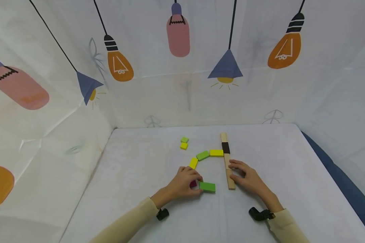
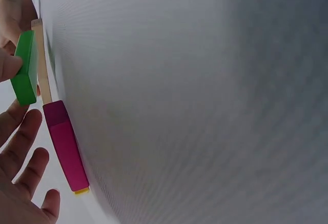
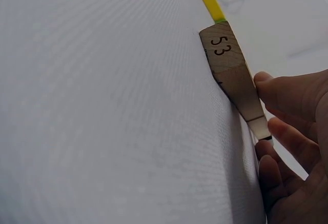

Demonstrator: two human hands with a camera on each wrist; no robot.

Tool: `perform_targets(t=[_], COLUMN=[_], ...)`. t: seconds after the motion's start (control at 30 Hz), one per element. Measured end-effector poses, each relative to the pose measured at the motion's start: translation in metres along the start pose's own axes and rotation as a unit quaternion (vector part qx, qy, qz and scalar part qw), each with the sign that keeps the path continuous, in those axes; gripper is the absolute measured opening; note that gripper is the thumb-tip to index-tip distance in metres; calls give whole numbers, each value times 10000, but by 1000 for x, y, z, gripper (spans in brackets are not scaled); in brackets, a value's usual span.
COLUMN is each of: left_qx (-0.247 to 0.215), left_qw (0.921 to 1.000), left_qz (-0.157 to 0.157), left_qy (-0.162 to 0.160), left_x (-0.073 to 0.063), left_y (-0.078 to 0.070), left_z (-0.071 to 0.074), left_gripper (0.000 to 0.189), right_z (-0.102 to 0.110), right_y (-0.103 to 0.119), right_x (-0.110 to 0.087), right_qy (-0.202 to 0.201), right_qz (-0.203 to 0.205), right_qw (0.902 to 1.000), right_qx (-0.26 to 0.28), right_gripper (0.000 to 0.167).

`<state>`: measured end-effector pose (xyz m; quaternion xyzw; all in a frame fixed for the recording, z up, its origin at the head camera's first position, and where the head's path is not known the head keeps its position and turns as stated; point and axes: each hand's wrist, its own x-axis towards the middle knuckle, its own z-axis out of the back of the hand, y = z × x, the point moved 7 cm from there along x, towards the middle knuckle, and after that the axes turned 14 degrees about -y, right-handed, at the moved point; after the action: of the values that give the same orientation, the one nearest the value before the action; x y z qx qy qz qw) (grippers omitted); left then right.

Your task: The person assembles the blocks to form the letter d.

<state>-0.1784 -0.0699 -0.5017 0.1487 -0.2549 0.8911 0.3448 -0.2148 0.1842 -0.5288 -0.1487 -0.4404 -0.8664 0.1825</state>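
My left hand [image 1: 182,183] pinches a green wooden block [image 1: 207,187] at its left end, between thumb and fingertips. In the left wrist view the green block [image 2: 25,70] is tilted, with a magenta block [image 2: 68,152] lying on the table beside the spread fingers. From the head, the magenta block [image 1: 193,184] is mostly hidden by that hand. My right hand [image 1: 250,179] rests at the right side of a straight row of plain wooden blocks [image 1: 230,179], thumb and fingertips touching it. The near block in the row [image 3: 225,49] bears the number 53.
A dark brown block [image 1: 225,147] is part of the plain row. From it a curve of yellow [image 1: 216,153] and green [image 1: 203,155] blocks bends toward my left hand. Two small pieces, green [image 1: 185,139] and yellow [image 1: 184,146], lie farther back on the white table [image 1: 140,152].
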Motion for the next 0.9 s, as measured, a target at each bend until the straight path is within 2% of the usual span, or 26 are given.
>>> perform_targets(t=[0.4, 0.77, 0.9], left_qx=[175, 249, 271], left_qw=[9975, 9941, 9931], left_qz=[308, 153, 15], left_qy=[609, 1043, 1142], left_x=[-5, -4, -3], left_y=[8, 15, 13], left_z=[-9, -4, -2], left_gripper=[26, 30, 33], right_z=[2, 2, 2], right_y=[1, 3, 4], right_x=[0, 1, 0], right_qy=[-44, -36, -41], right_qz=[60, 46, 44], right_qw=[10000, 9999, 9999], right_qx=[28, 86, 133], right_gripper=[39, 39, 38])
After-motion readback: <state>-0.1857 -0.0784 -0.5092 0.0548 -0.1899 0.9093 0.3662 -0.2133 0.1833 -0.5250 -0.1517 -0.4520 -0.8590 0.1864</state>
